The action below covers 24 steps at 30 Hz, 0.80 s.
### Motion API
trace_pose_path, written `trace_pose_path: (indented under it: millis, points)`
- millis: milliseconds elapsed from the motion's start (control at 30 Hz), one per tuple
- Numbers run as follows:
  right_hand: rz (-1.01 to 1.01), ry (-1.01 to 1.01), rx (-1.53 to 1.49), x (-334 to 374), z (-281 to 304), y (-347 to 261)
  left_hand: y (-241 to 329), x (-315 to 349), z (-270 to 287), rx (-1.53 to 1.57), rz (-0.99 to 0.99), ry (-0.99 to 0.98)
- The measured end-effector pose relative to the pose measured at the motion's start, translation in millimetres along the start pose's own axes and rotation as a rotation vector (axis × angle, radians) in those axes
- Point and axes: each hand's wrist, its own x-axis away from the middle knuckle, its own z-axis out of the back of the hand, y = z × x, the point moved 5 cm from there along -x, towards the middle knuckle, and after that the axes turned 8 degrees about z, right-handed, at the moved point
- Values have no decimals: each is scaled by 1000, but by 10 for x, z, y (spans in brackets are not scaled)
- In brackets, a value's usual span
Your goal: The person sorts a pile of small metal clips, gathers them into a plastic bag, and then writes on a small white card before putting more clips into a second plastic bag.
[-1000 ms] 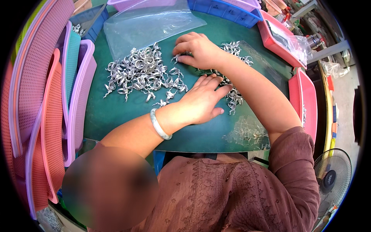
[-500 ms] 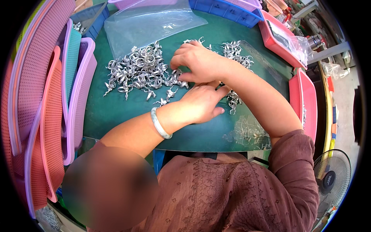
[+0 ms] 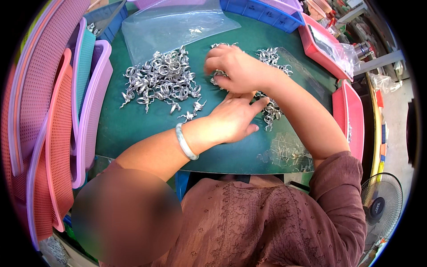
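Note:
On the green tabletop (image 3: pixel 133 133) lies a heap of silver metal rings with wavy tails (image 3: pixel 164 75). My right hand (image 3: pixel 235 66) reaches over from the right, its fingers curled and slightly blurred around a few rings (image 3: pixel 218 79) that show between fingers and thumb. Under it, my left hand (image 3: pixel 233 118), with a pale bangle (image 3: pixel 184 141) at the wrist, lies low over the table. Its thumb and one finger stretch apart; the right hand hides the others. A second group of rings (image 3: pixel 271 111) sits just right of both hands, partly behind my right forearm.
A clear plastic bag (image 3: pixel 178 26) lies behind the heap. Purple, orange and teal perforated baskets (image 3: pixel 95 107) stack at the left. Blue bins (image 3: pixel 262 15) stand along the back, pink trays (image 3: pixel 349 120) at the right. A fan (image 3: pixel 378 209) stands at the lower right.
My right hand has moved right, away from the heap, with rings at its fingers. The heap's right edge is thinner. My left hand has hardly moved.

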Motion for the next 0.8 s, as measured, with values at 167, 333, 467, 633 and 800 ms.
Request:
trace_pose_path:
  millis: [167, 333, 467, 633, 800]
  points:
    - [107, -7, -139, -72, -119, -190, -4, 9, -21, 65, 54, -78]
    - [102, -55, -94, -53, -133, -155, 14, 24, 7, 56, 64, -101]
    - [41, -176, -11, 25, -10, -75, 42, 47, -7, -51, -18, 22]
    - [13, -263, 37, 65, 30, -27, 89, 67, -1, -78, -43, 76]
    - [-22, -335, 168, 130, 44, 1, 116, 72, 44, -61, -69, 96]
